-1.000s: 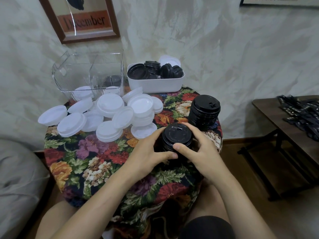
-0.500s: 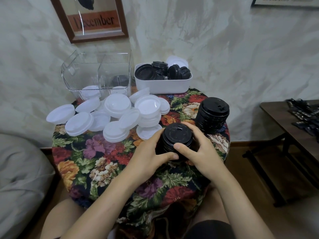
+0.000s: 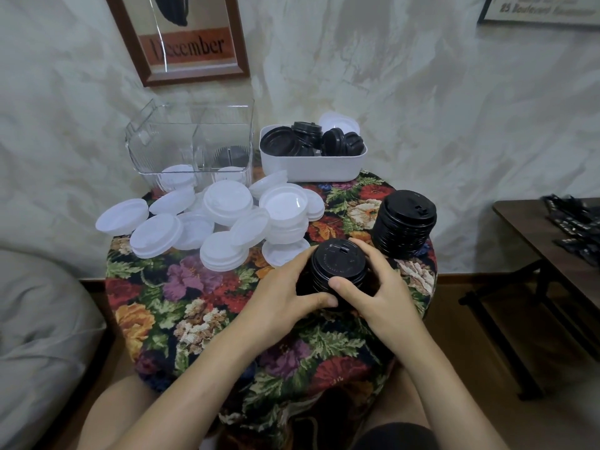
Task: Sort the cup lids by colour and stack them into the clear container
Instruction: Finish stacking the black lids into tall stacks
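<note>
A stack of black lids (image 3: 337,264) stands near the table's front middle. My left hand (image 3: 282,293) grips its left side and my right hand (image 3: 376,287) grips its right side, thumbs meeting at the front. A second, taller black stack (image 3: 404,222) stands free to the right. Several loose white lids (image 3: 227,203) lie heaped at the left and middle. The clear container (image 3: 191,141) stands at the back left, with a few white lids and a dark one showing through its walls.
A white bin (image 3: 311,164) at the back holds several black lids and a white one. The small round table (image 3: 194,319) wears a floral cloth. A dark wooden side table (image 3: 552,241) stands right, a grey cushion (image 3: 39,336) left. The wall is close behind.
Both hands keep the same hold on the black stack. Only the camera view has shifted, sliding the scene slightly to the right.
</note>
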A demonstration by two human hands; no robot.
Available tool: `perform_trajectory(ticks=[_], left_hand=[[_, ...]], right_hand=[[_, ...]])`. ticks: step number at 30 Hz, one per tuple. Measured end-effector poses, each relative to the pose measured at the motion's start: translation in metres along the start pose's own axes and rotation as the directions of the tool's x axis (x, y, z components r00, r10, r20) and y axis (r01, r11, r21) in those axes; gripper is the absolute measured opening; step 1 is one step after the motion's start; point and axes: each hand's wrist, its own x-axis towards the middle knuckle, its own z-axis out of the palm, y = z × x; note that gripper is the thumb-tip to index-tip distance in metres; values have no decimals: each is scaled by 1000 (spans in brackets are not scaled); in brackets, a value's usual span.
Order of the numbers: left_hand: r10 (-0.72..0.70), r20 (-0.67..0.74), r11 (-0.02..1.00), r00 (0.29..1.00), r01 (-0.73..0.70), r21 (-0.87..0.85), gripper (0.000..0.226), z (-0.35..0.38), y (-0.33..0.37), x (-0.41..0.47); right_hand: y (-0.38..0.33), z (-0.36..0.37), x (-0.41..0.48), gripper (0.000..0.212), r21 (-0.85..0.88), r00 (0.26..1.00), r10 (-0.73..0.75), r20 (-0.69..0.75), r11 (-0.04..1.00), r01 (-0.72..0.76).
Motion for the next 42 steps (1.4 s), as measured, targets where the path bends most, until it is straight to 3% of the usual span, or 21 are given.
perform_trajectory(ticks=[3, 9, 19, 23, 29, 32, 37, 40, 42], left_hand=[[17, 11, 1000, 1000, -18, 6, 61, -16, -1, -5], [54, -321, 998, 946, -54, 8, 19, -59, 19, 19], [291, -393, 910, 872, -126, 395, 20, -69, 32, 102], [269, -392, 809, 880, 14, 587, 26, -87, 27, 174], [83, -433, 742, 897, 235, 628, 4, -97, 15, 244], [20, -447, 683, 894, 314, 659, 12, -103, 10, 253], [58, -490, 771, 870, 273, 575, 21, -109, 17, 233], [165, -513, 844, 842, 148, 515, 13, -104, 42, 190], [187, -463, 915, 866, 18, 402, 12, -94, 54, 148]], right_hand=[[1, 3, -2, 72, 18, 1000, 14, -10, 1000, -14], [1, 5, -2, 72, 21, 1000, 26, 2, 999, -26], [-6, 5, 4, 67, 70, 996, 44, 72, 996, -49], [-2, 6, 3, 72, 63, 996, 56, 75, 996, -61], [-3, 5, 4, 74, 70, 993, 70, 92, 995, -76], [-2, 4, 5, 74, 58, 994, 66, 91, 996, -72], [-2, 3, 7, 74, 62, 994, 53, 94, 996, -59], [-1, 4, 7, 73, 54, 996, 36, 85, 998, -41], [0, 5, 7, 69, 52, 996, 33, 82, 998, -37]])
